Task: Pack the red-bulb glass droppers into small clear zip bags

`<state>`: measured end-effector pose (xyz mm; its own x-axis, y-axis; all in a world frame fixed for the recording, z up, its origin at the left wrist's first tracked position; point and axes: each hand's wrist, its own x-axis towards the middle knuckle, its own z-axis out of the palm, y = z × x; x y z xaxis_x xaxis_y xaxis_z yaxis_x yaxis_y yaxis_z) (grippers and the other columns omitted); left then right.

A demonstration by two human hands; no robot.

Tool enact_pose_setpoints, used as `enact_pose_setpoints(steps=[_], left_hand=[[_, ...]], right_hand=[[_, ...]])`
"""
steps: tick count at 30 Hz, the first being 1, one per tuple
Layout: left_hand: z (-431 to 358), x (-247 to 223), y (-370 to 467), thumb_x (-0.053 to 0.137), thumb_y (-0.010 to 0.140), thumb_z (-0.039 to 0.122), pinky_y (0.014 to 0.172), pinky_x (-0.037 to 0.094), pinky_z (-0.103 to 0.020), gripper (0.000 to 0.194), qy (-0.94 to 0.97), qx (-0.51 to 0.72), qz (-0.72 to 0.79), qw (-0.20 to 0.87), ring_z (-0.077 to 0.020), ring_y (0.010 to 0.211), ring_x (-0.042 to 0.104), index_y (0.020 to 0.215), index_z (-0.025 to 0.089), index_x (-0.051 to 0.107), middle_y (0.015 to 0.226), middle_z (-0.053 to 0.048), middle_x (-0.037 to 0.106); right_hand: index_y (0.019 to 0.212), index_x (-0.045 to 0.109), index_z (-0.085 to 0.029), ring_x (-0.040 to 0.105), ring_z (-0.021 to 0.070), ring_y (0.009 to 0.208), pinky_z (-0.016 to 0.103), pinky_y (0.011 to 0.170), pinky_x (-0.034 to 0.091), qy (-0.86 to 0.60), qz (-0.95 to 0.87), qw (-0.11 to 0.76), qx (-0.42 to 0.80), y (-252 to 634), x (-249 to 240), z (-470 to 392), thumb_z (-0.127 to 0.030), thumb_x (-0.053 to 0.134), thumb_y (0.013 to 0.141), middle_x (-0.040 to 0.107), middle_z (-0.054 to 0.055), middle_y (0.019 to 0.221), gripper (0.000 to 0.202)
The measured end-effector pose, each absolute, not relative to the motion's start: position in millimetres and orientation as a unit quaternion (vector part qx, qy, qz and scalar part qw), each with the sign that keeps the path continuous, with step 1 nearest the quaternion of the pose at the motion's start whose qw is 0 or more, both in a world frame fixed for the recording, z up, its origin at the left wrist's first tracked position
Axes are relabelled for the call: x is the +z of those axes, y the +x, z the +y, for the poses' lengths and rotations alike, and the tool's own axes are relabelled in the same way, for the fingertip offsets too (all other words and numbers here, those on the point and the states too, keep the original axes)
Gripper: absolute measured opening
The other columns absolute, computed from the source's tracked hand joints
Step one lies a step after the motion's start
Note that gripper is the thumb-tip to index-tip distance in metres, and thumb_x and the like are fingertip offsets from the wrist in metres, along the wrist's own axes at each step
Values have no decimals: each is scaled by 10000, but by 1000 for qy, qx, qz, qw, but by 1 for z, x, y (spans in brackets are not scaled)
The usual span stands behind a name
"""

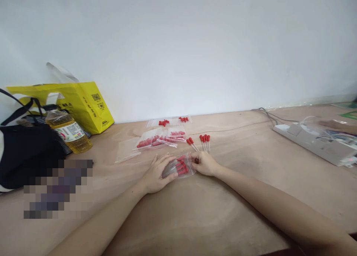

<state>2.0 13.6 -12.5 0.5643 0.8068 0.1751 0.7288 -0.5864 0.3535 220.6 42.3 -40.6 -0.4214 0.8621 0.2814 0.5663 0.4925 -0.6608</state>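
A clear zip bag [170, 169] lies in front of me with several red-bulbed droppers [182, 168] inside. My left hand [157, 173] is around the bag's left end, fingers over the top side and thumb along the near side. At the zip end, my right hand [205, 163] has its fingers curled in and pinching the bag's edge; the fingertips are partly hidden. Just beyond the right hand lie several loose droppers [205, 138] with red bulbs and thin clear stems. Farther back, flat bags hold red rubber bulbs [156, 140].
Two small clusters of red bulbs [164, 122] lie on bags near the wall. Flat clear bags [128, 150] rest left of them. At left stand a yellow bag [89, 107], an oil bottle [69, 131] and a black bag [28, 155]. A white power strip [312, 142] lies right.
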Motion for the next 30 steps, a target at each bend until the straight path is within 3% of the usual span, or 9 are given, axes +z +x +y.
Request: enact_pose_setpoints(steps=[3, 5, 8, 13, 18, 23, 26, 30], left_hand=[[15, -16, 1, 475, 809, 399, 1032, 169, -495, 441, 875, 165, 439, 120, -260, 1206, 359, 1196, 198, 410, 1244, -90, 479], [16, -17, 0, 471, 811, 400, 1032, 167, -496, 432, 877, 162, 436, 122, -260, 1189, 383, 1188, 196, 416, 1231, -87, 493], [16, -17, 0, 475, 807, 400, 1029, 184, -487, 417, 879, 161, 433, 119, -259, 1165, 413, 1174, 206, 430, 1204, -75, 519], [15, -14, 1, 495, 795, 385, 1009, 247, -459, 423, 879, 158, 435, 115, -256, 1157, 421, 1174, 208, 434, 1205, -74, 517], [12, -11, 1, 506, 789, 372, 998, 273, -449, 423, 878, 150, 437, 120, -256, 1173, 402, 1172, 206, 435, 1223, -74, 503], [13, -12, 1, 507, 791, 378, 1017, 227, -476, 446, 878, 149, 437, 123, -263, 1176, 399, 1190, 200, 417, 1242, -85, 487], [13, -13, 0, 506, 793, 385, 1027, 188, -497, 473, 879, 150, 435, 124, -269, 1188, 386, 1217, 212, 387, 1263, -83, 471], [11, -10, 1, 510, 787, 389, 1022, 210, -497, 490, 878, 145, 438, 126, -275, 1194, 376, 1223, 208, 380, 1271, -83, 462]], right_hand=[[848, 657, -240, 495, 120, 499, 231, 515, 363, -426, -811, 294, 273, 222, -37, 43, -98, 517, 641, 580, -9, 561, 287], [826, 665, -225, 528, 120, 528, 224, 535, 391, -436, -792, 304, 299, 228, -32, 50, -100, 512, 650, 610, -5, 596, 265], [726, 665, -188, 583, 124, 639, 200, 592, 419, -589, -675, 347, 277, 247, -22, 75, -150, 530, 676, 653, 12, 700, 149], [822, 647, -113, 593, 191, 814, 230, 662, 420, -714, -558, 362, 221, 285, -20, 126, -206, 575, 658, 657, 112, 828, 202], [647, 638, -143, 582, 171, 628, 229, 546, 394, -736, -518, 356, 251, 291, -34, 145, -264, 631, 604, 616, 55, 592, 129], [559, 570, -144, 466, 101, 415, 201, 415, 324, -711, -490, 398, 309, 289, -36, 138, -218, 612, 624, 481, -16, 402, 107], [579, 529, -150, 418, 70, 366, 186, 382, 323, -662, -480, 446, 364, 292, -30, 124, -220, 547, 698, 478, -27, 412, 139], [703, 501, -170, 506, 71, 458, 186, 455, 427, -585, -469, 520, 410, 291, -23, 94, -243, 494, 759, 565, -12, 554, 92]])
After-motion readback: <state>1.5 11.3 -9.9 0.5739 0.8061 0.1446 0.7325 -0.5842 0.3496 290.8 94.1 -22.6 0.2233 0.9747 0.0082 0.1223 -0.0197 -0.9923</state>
